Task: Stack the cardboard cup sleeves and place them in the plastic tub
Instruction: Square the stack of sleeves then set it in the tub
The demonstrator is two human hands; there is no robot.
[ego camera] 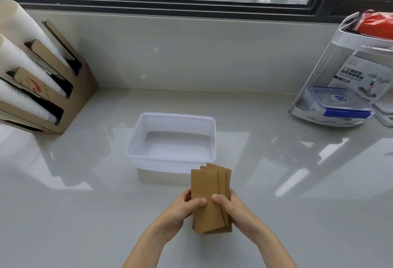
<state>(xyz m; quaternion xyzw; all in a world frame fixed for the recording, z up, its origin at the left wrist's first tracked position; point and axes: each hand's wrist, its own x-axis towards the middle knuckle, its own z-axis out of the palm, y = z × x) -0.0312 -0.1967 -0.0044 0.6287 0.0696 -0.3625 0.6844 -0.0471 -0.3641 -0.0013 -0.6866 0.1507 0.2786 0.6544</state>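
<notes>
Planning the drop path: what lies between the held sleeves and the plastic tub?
Nothing: in the head view the cardboard sleeves, held by both hands, have their top edge overlapping the plastic tub near wall.

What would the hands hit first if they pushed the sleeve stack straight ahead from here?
Probably the near wall of the plastic tub, just beyond the cardboard sleeves held by the left hand and right hand; height is unclear.

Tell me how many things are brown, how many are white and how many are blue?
Brown: 2, the sleeve stack held by both hands, and the cardboard cup holder.
White: 2, the plastic tub and the paper cups, taken as one lot.
Blue: 1, the lidded box.
Total: 5
</notes>
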